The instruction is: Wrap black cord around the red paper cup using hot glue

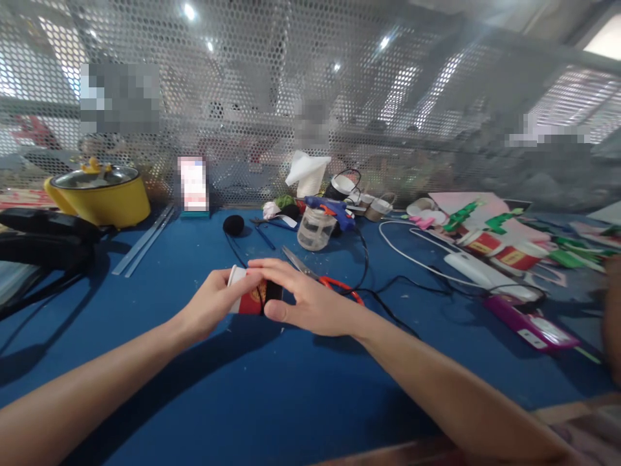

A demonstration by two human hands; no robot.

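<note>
Red, white and black paper cup (249,301), sideways above the blue desk (233,395)
My left hand (213,299) grips the white end, gently is best; my right hand (303,296) curves over the black end, gripping or not, I cannot tell.

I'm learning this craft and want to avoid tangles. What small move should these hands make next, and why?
Probably turn the red-and-white paper cup slightly with the left hand, while the right hand guides the thin black yarn beside the cup's black band: a strand crosses the red part, and another runs from the round black yarn ball toward the hands.
</note>
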